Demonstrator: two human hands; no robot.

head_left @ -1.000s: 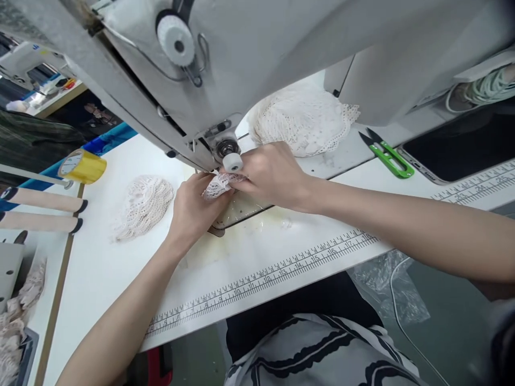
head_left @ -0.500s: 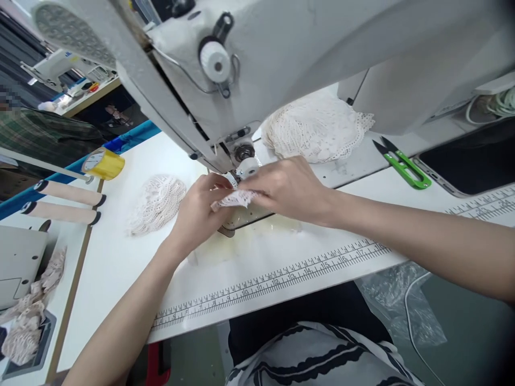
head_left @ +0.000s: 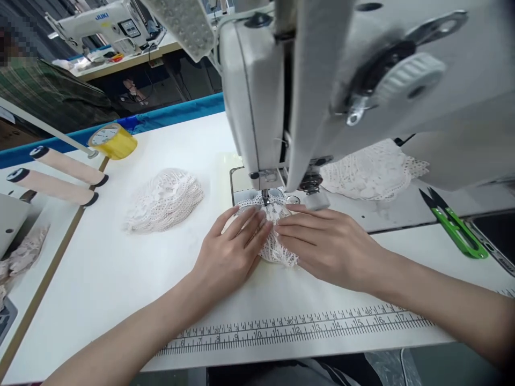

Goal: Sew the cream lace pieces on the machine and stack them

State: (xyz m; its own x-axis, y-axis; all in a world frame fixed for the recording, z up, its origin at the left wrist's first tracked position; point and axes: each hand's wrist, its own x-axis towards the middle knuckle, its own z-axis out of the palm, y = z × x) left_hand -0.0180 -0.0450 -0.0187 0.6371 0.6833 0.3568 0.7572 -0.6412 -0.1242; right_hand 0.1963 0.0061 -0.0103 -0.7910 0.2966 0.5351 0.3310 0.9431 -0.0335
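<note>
White lace (head_left: 278, 247) flat at frame centre, long axis running up from the hands to the needle (head_left: 265, 200). Left hand (head_left: 231, 254) and right hand (head_left: 332, 246) open, palms down, fingertips pinning it from either side, equally near.

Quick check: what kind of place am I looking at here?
Probably a garment sewing workshop. A big sewing machine stands over the lace piece, a second machine sits on a bench behind, and a lace pile lies on the table.
</note>
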